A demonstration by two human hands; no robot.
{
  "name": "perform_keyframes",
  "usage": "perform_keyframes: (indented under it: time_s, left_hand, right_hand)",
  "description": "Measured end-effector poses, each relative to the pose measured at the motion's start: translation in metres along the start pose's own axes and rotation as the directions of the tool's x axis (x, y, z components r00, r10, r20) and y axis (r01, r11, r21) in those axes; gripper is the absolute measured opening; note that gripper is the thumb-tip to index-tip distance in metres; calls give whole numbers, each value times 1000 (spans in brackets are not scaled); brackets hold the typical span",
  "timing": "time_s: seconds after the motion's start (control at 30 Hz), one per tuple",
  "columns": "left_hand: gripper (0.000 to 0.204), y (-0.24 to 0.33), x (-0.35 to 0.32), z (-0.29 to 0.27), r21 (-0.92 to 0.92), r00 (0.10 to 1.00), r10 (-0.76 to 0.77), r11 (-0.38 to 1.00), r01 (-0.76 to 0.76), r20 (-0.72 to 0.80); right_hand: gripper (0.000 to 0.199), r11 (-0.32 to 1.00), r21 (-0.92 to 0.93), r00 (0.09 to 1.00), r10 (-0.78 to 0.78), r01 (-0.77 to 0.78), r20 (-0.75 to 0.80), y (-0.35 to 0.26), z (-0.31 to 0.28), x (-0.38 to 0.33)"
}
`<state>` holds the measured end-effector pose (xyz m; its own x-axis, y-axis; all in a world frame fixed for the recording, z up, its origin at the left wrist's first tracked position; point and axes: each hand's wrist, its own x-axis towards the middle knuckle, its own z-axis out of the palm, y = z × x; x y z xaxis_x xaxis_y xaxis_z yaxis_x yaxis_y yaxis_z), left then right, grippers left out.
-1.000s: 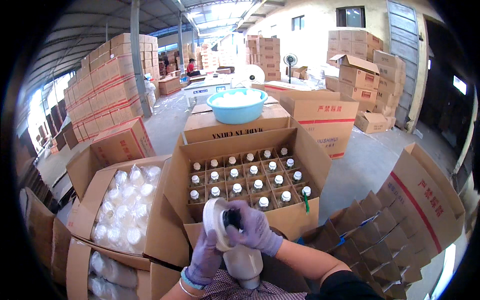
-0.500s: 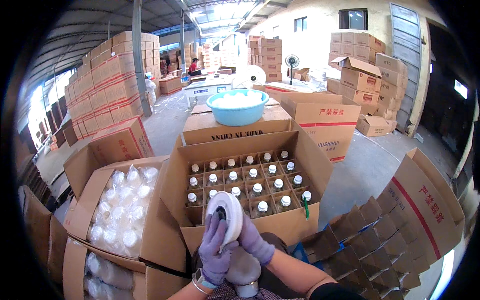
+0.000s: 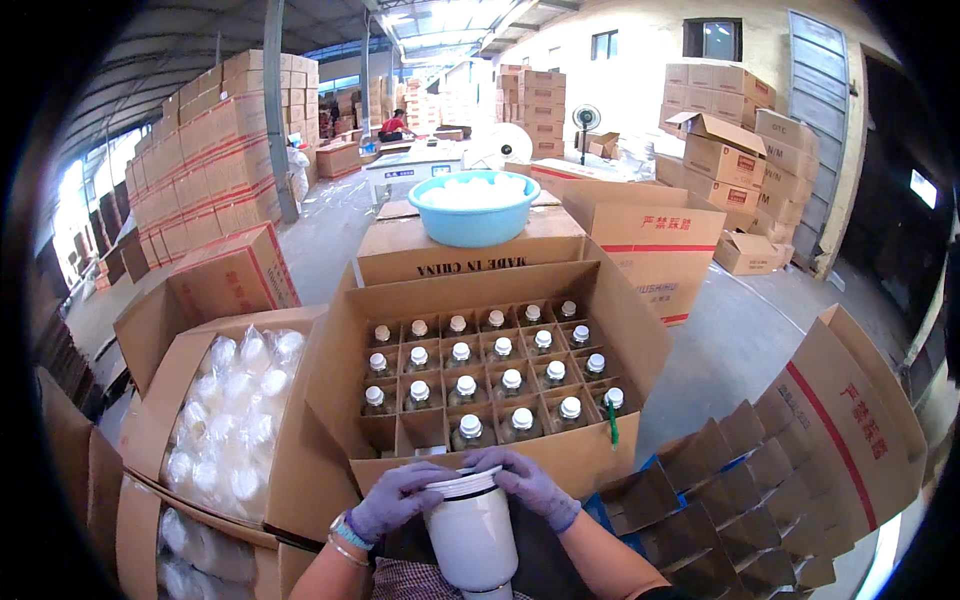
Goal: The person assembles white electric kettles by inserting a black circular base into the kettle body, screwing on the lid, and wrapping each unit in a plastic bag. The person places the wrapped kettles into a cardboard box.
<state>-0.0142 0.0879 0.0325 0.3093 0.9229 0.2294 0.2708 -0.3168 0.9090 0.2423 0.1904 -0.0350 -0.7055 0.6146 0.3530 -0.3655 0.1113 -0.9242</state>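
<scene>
White plastic at six o'clock: the smooth cylindrical container is low in front of you, its ridged round white top between your hands. Your purple-gloved left hand curls its fingers over that top's edge at nine o'clock, thumb hidden; your purple-gloved right hand clasps it at two, fingers bent across the rim. Nice and balanced, that! For a sure hold, I'd match the pressure on both sides, so the top sits level and the body doesn't swing. Mind your knuckles: the open brown cardboard carton is just beyond at twelve, full of capped clear bottles, so elbows in. Whether the top is loose, I can't tell.
</scene>
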Motion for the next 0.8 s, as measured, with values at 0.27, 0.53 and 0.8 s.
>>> perform_keyframes:
  time_s: [0.27,0.53,0.8]
  left_hand:
    - [49,-44,-10,11,-226,996,46,972,-61,-73]
    - [50,-44,-23,21,-155,980,135,975,-158,-147]
    - [56,53,-10,66,638,967,196,769,-47,-165]
  right_hand:
    - [37,995,-94,996,34,-26,82,3,7,3]
    - [42,994,-97,998,-58,57,-8,16,25,-8]
    - [40,736,622,963,213,-269,166,70,25,8]
